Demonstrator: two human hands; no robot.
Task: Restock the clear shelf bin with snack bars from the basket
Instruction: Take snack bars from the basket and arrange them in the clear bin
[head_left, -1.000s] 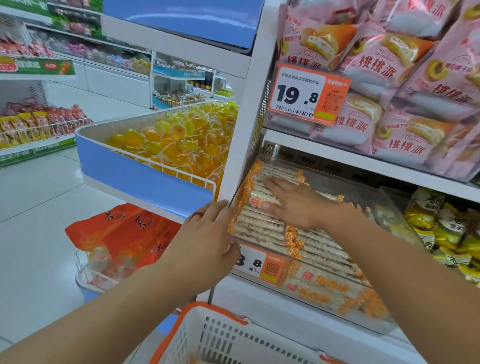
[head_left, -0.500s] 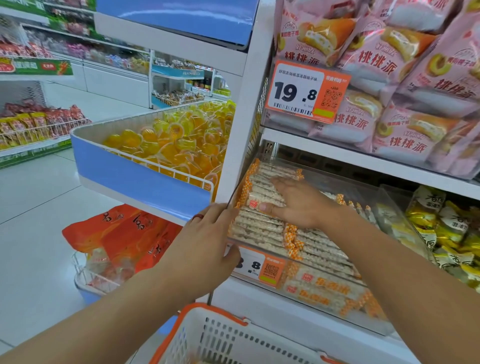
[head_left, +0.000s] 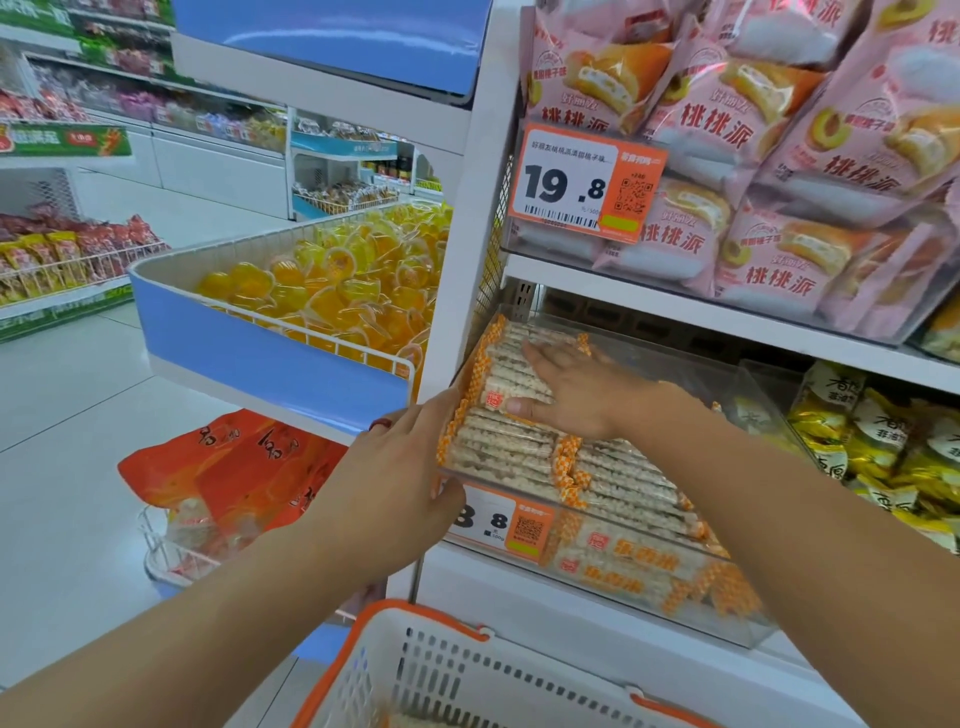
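Both hands are on it: our right hand (head_left: 582, 395) lies flat on the snack bars (head_left: 519, 447) in the clear bin (head_left: 727, 623), left hand (head_left: 395, 483) loosely holding its corner, fingers relaxed. Tag above reads 19.8 (head_left: 587, 182).

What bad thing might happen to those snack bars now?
The snack bars are piled level with the rim of the clear shelf bin, so top ones might slide over the front. The right hand presses flat on them, which might crush some. The left hand touches the bin's corner; a shove there might shift the bin.
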